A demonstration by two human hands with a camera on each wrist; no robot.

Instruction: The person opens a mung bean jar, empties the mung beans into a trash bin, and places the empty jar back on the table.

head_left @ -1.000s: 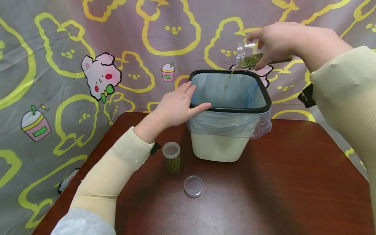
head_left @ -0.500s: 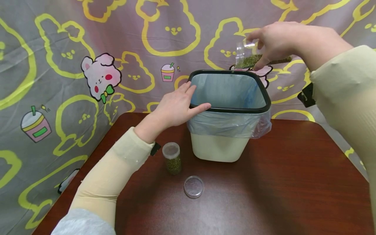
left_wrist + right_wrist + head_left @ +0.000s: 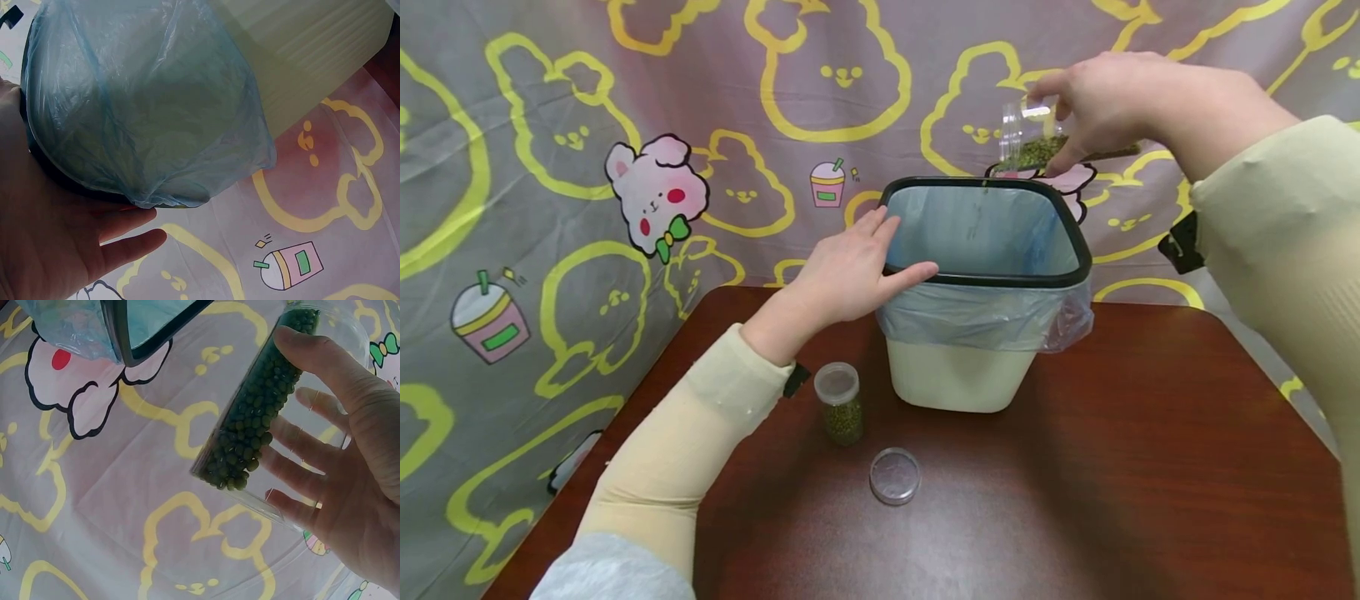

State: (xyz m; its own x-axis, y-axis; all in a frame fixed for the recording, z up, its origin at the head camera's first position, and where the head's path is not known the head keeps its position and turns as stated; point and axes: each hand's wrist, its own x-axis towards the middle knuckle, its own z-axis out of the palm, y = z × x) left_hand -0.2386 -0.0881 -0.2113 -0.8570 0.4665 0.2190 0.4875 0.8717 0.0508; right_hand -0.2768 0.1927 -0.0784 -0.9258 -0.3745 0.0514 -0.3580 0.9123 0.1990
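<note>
My right hand (image 3: 1112, 104) grips a clear jar (image 3: 1018, 125) tipped onto its side above the far right rim of a trash bin (image 3: 962, 375). Green mung beans (image 3: 244, 437) lie along the jar's lower side, and a few fall from its mouth into the bin. The bin is cream with a black rim (image 3: 1000, 281) and a blue plastic liner (image 3: 977, 317) folded over it. At the bin's left rim rests my left hand (image 3: 853, 267), its fingers straight and thumb spread; in the left wrist view its fingers (image 3: 134, 247) lie beside the liner.
A second jar (image 3: 841, 408) of green beans, with its lid on, stands upright left of the bin. In front of it a clear round lid (image 3: 895, 477) lies on the dark red wooden table (image 3: 1150, 467). A patterned cloth (image 3: 737, 83) hangs behind and at the left.
Beans keep dropping from the tipped jar, the stream thinning and varying. The right hand and jar have shifted very slightly left; the left hand stays at the rim.
</note>
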